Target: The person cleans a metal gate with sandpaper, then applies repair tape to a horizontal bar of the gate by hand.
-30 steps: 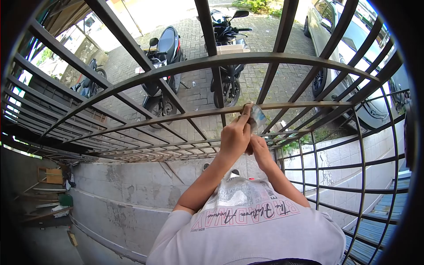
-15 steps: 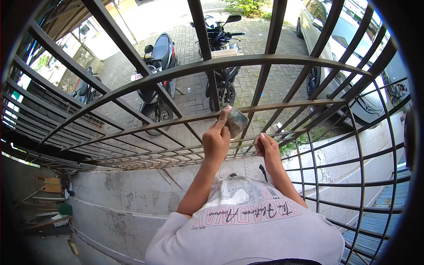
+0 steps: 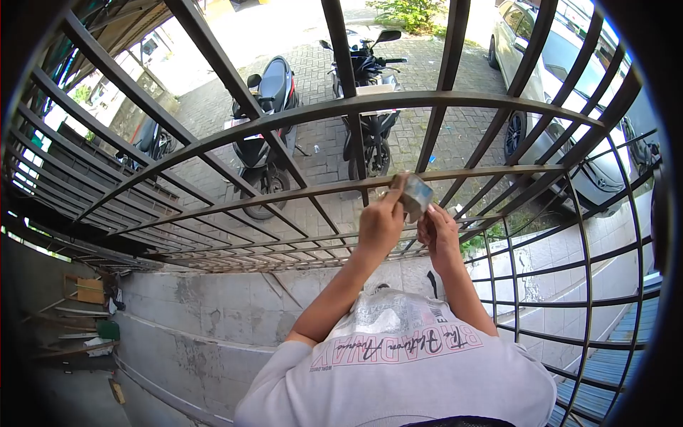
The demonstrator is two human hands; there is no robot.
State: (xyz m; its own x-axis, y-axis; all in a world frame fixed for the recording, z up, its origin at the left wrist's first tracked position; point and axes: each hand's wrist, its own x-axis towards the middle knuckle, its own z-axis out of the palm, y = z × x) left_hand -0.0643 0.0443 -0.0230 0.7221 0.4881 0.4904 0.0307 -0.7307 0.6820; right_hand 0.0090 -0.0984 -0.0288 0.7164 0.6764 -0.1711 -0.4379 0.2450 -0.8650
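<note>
My left hand [image 3: 380,224] is closed on a small folded sheet [image 3: 418,196], grey-green with a bluish patch, its index finger stretched along it. The sheet is up against the horizontal rail [image 3: 484,171] of a dark metal fence. Just right of it is my right hand [image 3: 439,231], fingers curled together, their tips at the sheet's lower right corner. Whether they pinch that corner or something else is hidden.
Behind the bars stand two motorcycles [image 3: 274,85] and a pale car [image 3: 562,78] on paving. Below the fence runs a worn white tiled wall [image 3: 235,299]. Wooden scraps [image 3: 90,290] lie at lower left, and blue corrugated sheeting [image 3: 605,363] is at lower right.
My left hand has moved right along the rail with the sheet, bringing it up to my right hand. My right hand has shifted slightly right. The view has turned a little.
</note>
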